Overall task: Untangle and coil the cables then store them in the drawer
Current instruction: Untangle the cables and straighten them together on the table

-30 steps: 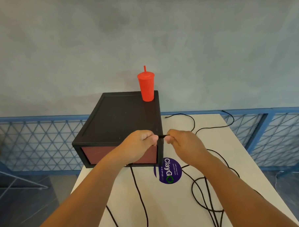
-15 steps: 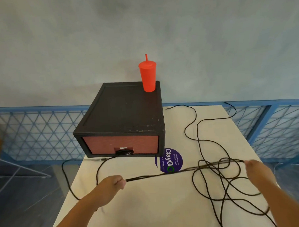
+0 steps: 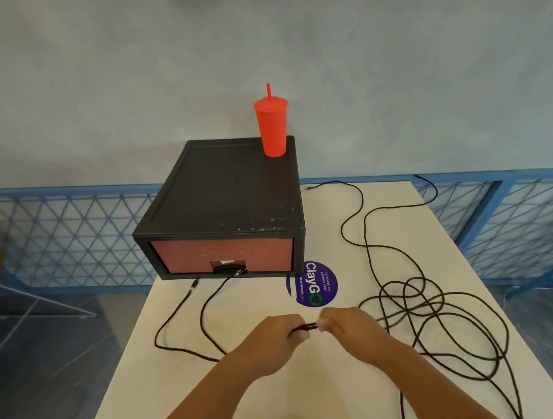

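A red lidded cup [image 3: 271,130] with a straw [image 3: 268,91] stands upright before the grey wall [image 3: 105,90]. A round purple ClayGo sticker [image 3: 316,285] lies flat on the pale desk [image 3: 156,392]; a blue lattice railing [image 3: 64,237] runs behind

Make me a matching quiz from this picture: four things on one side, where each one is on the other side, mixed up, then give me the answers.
Things
1. red cup
2. purple sticker
3. tangled cable loops
4. drawer

Places
A. shut, set in the front of the black box
B. lying loose over the right side of the table
C. standing on top of the black box
D. flat on the table by the box's front right corner

Pairs: 1-C, 2-D, 3-B, 4-A
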Available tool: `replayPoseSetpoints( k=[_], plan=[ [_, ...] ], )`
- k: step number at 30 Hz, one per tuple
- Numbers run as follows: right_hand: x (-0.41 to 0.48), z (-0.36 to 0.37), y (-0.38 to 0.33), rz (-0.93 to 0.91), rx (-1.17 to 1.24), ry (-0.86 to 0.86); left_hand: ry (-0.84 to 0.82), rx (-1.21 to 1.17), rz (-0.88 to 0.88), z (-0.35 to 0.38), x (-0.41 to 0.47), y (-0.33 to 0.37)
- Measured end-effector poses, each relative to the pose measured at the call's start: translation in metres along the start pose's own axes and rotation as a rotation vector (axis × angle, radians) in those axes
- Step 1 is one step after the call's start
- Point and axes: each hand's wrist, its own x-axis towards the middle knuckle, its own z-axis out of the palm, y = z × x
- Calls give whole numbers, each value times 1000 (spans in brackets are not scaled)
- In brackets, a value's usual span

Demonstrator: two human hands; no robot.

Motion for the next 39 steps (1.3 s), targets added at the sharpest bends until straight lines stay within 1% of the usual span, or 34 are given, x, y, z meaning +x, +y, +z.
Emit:
replayPoseSetpoints(
  k=[3, 6, 7, 9, 13, 16, 18, 20, 23, 25, 27, 32, 33, 34, 35, 37, 38, 39],
  plan=[
    [-11, -6, 36, 92, -92, 95, 13, -1, -47, -9, -14, -26],
    [-19, -8, 71, 254, -83, 168, 3, 212, -88, -16, -27, -59],
    [-21, -8, 82, 328, -71, 209, 20, 287, -106, -18, -31, -71],
    [-28, -8, 104, 449, -42, 262, 72, 357, -158, -23, -38, -93],
    [-43, 4, 133, 547, -58, 232, 78, 374, -261, -29, -55, -129],
    [-46, 15, 142, 588, -74, 206, 126, 337, -345, -30, -70, -152],
    [-47, 22, 143, 599, -107, 161, 141, 326, -396, -30, -79, -163],
    [-47, 27, 143, 590, -161, 112, 114, 333, -441, -31, -86, -169],
    [-44, 32, 141, 562, -290, 28, 121, 341, -502, -34, -92, -175],
    [-40, 32, 136, 536, -378, -53, 154, 356, -557, -34, -91, -181],
    [-34, 34, 131, 502, -448, -105, 220, 297, -661, -35, -86, -186],
    [-21, 44, 116, 390, -413, -67, 364, 26, -909, -41, -73, -187],
    [-19, 44, 115, 375, -396, -59, 420, -48, -960, -43, -72, -187],
    [-18, 43, 114, 377, -373, -51, 425, -35, -998, -44, -73, -191],
    [-18, 42, 115, 383, -362, -46, 472, -70, -1027, -46, -74, -192],
    [-19, 41, 116, 379, -374, -55, 472, -44, -1041, -48, -78, -198],
    [-19, 40, 116, 370, -386, -56, 504, -105, -1038, -46, -79, -204],
    [-19, 40, 115, 364, -393, -51, 505, -104, -1069, -46, -81, -208]
  ],
)
